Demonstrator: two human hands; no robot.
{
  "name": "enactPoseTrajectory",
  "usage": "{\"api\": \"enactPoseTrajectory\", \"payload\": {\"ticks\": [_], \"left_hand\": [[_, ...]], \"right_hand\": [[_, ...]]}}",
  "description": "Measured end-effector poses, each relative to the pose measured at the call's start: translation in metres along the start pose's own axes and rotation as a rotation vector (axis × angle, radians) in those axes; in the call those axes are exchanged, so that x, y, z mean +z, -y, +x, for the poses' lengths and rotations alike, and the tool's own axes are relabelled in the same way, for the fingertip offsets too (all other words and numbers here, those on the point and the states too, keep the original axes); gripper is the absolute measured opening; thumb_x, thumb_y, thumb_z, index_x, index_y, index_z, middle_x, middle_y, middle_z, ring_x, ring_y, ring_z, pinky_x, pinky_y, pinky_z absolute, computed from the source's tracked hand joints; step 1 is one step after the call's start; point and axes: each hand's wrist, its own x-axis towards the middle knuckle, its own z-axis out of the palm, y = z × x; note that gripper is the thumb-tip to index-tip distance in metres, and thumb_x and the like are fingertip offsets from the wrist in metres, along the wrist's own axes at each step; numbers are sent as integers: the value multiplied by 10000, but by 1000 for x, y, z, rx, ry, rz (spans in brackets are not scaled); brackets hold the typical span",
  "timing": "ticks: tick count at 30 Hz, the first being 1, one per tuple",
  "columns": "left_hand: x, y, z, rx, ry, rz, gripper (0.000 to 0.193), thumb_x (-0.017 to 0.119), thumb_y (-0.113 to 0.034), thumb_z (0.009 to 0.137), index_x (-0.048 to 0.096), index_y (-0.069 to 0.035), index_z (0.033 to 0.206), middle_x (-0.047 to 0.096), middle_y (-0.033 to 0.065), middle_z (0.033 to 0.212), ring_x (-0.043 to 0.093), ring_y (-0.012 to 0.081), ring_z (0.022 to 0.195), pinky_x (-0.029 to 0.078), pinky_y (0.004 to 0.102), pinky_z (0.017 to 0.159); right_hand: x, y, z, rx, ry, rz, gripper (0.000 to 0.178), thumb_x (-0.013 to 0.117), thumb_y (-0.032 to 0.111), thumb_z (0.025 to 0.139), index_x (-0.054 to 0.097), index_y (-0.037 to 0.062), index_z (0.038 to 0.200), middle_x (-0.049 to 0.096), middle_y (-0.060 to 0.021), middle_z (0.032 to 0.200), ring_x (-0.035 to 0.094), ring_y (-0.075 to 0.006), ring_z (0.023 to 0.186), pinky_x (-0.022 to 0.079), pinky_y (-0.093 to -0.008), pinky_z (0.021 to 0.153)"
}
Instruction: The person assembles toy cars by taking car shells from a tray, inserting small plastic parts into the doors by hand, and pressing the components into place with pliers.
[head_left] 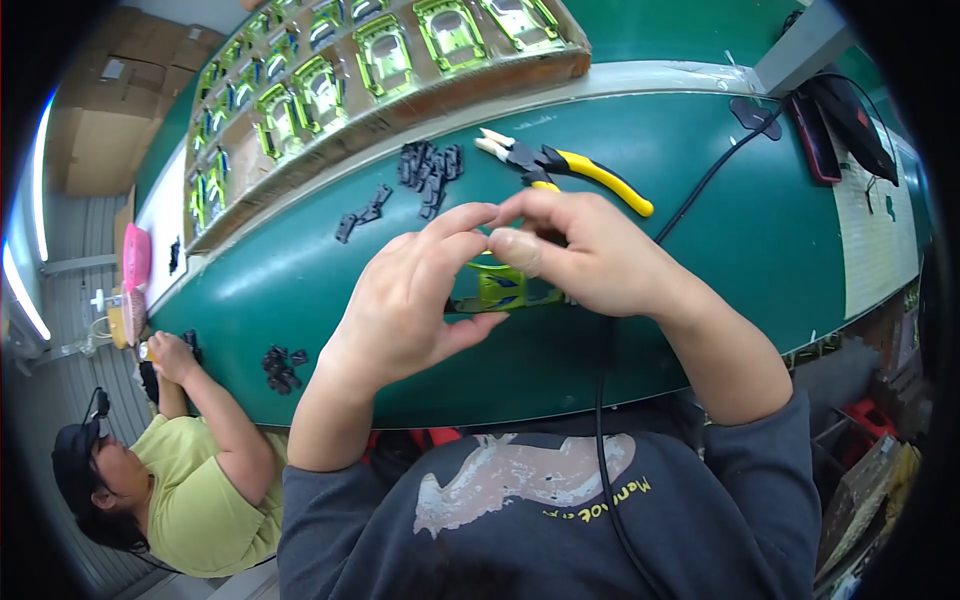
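A bright green plastic toy car shell [500,288] with blue marks is between my hands, above the green table. My left hand [405,300] grips it from the left, thumb along the near edge and fingers curled over the far side. My right hand [605,250] is closed at the shell's far edge, its thumb and index finger pinched together and meeting the left fingertips. Whatever lies in that pinch is hidden. Just beyond the hands lie pliers [610,182] with yellow and black handles, one handle partly covered by my right hand.
Small black plastic parts [430,175] lie beyond my left hand, with another pile [282,368] to its left. A cardboard tray [400,118] holds several green shells. A black cable [700,185] crosses the table toward a phone [815,138]. A co-worker [200,490] sits at left.
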Motion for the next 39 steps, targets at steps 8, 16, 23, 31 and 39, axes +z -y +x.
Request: {"api": "enactPoseTrajectory", "payload": {"ticks": [8, 16, 23, 31, 39], "left_hand": [[18, 3, 2, 67, -33, 271, 859, 855, -161, 609, 459, -53, 1364, 607, 138, 1139, 617, 333, 946, 485, 433, 843], [30, 2, -14, -46, 17, 61, 981, 685, 93, 552, 343, 0, 1467, 541, 121, 798, 567, 308, 751, 476, 399, 703], [38, 1, -14, -20, 93, -122, 1068, 642, 140, 494, 288, 11, 1493, 547, 127, 784, 572, 325, 752, 485, 404, 715], [40, -3, -10, -13, 1, -333, 957, 684, 96, 560, 370, -31, 1456, 600, 124, 845, 595, 325, 743, 494, 411, 685], [26, 5, -6, -300, -250, 17, 463, 608, 93, 699, 602, -55, 1138, 593, 151, 879, 588, 360, 780, 478, 420, 677]], "right_hand": [[1, -3, -3, 257, -30, 202, 465, 654, 417, 919, 693, -41, 848, 568, -29, 600, 505, -77, 553, 418, -278, 508], [-20, -4, -8, -5, 206, -190, 232, 690, 174, 881, 699, -25, 1001, 670, -68, 771, 639, -165, 707, 509, -308, 654], [-7, 4, -17, -293, 264, -695, 106, 641, 25, 768, 657, -10, 867, 649, -156, 757, 657, -331, 758, 529, -401, 697], [-14, 3, -14, -526, 19, -797, 58, 638, 52, 753, 616, 8, 783, 653, -120, 799, 661, -291, 773, 534, -377, 696], [-24, 27, -19, -692, -260, -542, 211, 783, 35, 701, 725, 43, 903, 631, -94, 790, 604, -167, 649, 481, -291, 562]]}}
